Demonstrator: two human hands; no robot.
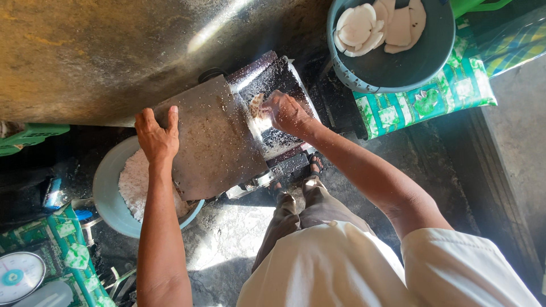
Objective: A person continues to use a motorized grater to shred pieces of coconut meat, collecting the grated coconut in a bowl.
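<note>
- Head view showed the right hand (286,112) closed on a coconut piece (256,106), pressing it into the grating machine (239,133) at its feed opening.
- Left hand (156,136) lay open, flat on the machine's metal cover (213,142).
- Piece looked stiff, light, probably slippery; best gripped from behind by its outer edge.
- Mostly hidden, its long axis could not be told.
- Shreds filled a blue basin (108,187).

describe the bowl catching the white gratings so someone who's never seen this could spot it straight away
Start at the metal grating machine in the middle, where the left hand rests flat on its cover. The pale blue bowl sits on the floor under the machine's left edge, below that hand. Unlike the darker basin at top right, which holds white slices, it holds a heap of fine white gratings.
</note>
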